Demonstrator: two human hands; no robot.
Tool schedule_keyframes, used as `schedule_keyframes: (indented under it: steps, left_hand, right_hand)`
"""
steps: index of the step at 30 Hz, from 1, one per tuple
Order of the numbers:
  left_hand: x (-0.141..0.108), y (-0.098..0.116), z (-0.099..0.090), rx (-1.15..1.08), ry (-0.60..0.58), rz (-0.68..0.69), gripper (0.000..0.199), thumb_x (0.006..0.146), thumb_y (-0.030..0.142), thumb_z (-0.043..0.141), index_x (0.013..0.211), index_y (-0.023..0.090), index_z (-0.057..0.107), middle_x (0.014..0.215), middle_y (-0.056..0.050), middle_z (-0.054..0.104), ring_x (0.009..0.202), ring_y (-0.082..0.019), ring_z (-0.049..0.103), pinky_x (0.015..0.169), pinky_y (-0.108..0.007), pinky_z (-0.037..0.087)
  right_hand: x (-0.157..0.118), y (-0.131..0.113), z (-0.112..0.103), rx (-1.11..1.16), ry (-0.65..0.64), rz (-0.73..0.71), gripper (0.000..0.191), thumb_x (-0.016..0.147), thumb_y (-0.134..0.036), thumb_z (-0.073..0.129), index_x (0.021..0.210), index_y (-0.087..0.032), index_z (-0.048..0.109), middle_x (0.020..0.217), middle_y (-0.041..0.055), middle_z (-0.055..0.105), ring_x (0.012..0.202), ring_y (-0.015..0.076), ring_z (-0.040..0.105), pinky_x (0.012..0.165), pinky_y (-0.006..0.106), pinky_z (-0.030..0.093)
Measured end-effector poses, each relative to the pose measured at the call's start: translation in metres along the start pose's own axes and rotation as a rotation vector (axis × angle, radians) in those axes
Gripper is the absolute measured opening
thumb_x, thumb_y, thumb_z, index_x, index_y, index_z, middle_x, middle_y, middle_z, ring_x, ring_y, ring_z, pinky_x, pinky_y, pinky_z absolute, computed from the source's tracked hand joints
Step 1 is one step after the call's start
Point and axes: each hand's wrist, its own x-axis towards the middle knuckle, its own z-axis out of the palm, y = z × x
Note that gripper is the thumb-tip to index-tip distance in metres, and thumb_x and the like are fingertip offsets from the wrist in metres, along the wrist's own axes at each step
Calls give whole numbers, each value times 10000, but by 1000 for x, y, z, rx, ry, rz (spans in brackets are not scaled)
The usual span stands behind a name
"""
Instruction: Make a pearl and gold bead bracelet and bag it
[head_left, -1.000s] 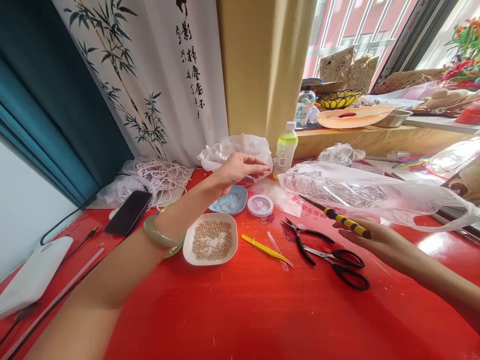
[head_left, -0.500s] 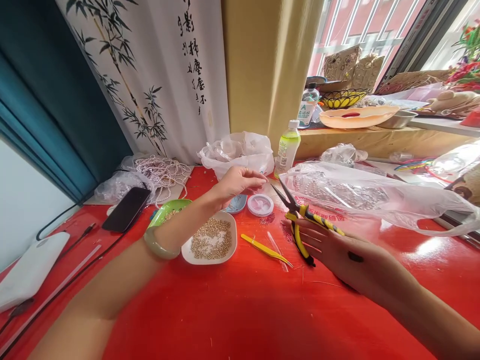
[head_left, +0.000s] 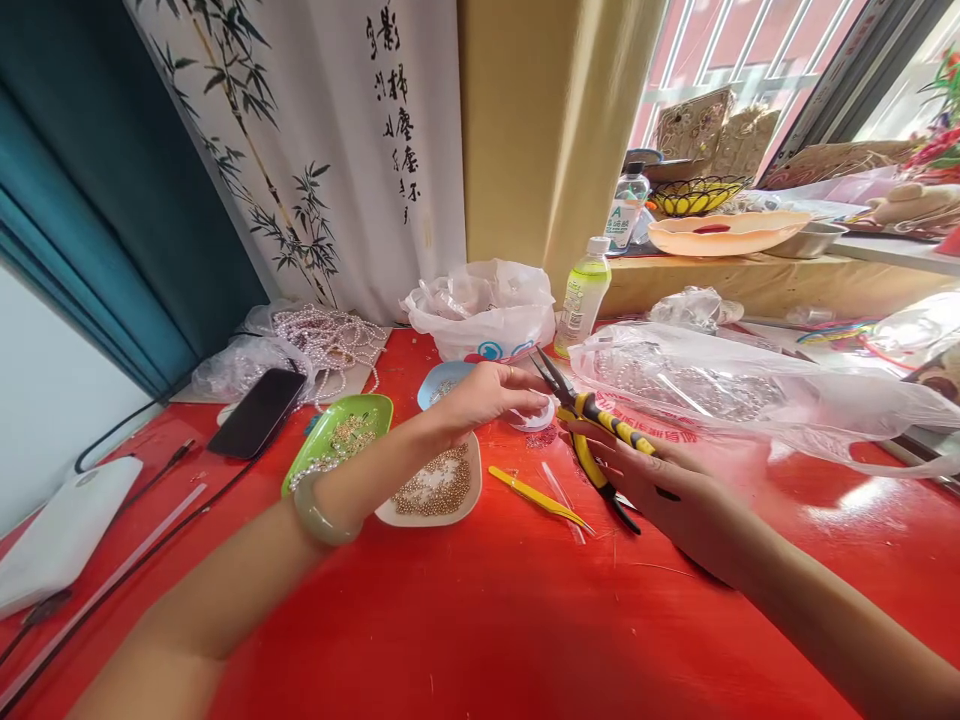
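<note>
My right hand (head_left: pixel 634 465) is wrapped round the yellow-and-black handles of long-nose pliers (head_left: pixel 592 415), whose narrow jaws point up and to the left. Close to the jaws, my left hand (head_left: pixel 495 395) has its thumb and fingers pinched together; what they hold is too small to make out. Under the left wrist stands a white dish (head_left: pixel 439 490) of gold beads. A green dish (head_left: pixel 330 450) with gold and pearly beads is left of it, a blue dish (head_left: pixel 435 383) behind. The left fingers partly cover a small round white container (head_left: pixel 536 412).
Yellow tweezers (head_left: pixel 536 500) and a clear strip (head_left: pixel 562 505) lie in front of the hands. Behind are a plastic bag (head_left: pixel 487 320), a drink bottle (head_left: pixel 583 295) and a long bag of beads (head_left: pixel 697 380). A phone (head_left: pixel 259 412) and bead strands (head_left: pixel 330 345) sit at left.
My left hand has moved slightly right and down, closer to the plier jaws. The pliers' jaws look closer together. The view has shifted slightly, uncovering more of the green and blue dishes.
</note>
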Motion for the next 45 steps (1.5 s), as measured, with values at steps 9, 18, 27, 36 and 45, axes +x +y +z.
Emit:
schedule_keyframes:
  steps: [9, 18, 27, 36, 45]
  left_hand:
    - [0, -4, -3, -153, -8, -69, 262, 618, 119, 615, 875, 137, 665, 838, -88, 624, 643, -96, 538, 634, -254, 440]
    - [2, -7, -3, -75, -67, -20, 275, 612, 155, 631, 885, 139, 668, 841, -92, 635, 656, -99, 533, 628, -233, 432]
    - [5, -14, -5, -32, -120, -14, 318, 630, 180, 634, 947, 161, 644, 863, -77, 642, 696, -99, 544, 672, -250, 437]
    - [2, -6, -8, -10, -156, 37, 317, 645, 170, 623, 961, 170, 640, 796, -57, 639, 621, -70, 502, 619, -220, 418]
    - [9, -14, -2, 51, -127, 95, 93, 620, 170, 619, 688, 150, 679, 708, -52, 637, 617, -95, 529, 631, -237, 421]
  right_hand:
    - [4, 11, 0, 35, 6, 64, 324, 766, -389, 493, 1028, -214, 568, 819, 52, 549, 627, 146, 482, 398, 205, 358]
    - [5, -1, 7, -59, 17, 131, 197, 697, -320, 531, 815, -163, 524, 627, -3, 439, 508, 106, 387, 363, 200, 284]
    - [13, -6, 8, -79, 24, 134, 87, 594, -155, 452, 673, -174, 483, 639, -3, 475, 600, 136, 457, 481, 232, 323]
    - [12, -19, 11, -13, -42, 179, 109, 571, -148, 473, 677, -171, 470, 637, -14, 484, 574, 120, 470, 557, 257, 386]
    - [9, -9, 19, 144, -30, 199, 114, 593, -133, 452, 685, -184, 408, 557, -38, 392, 436, 82, 355, 396, 220, 270]
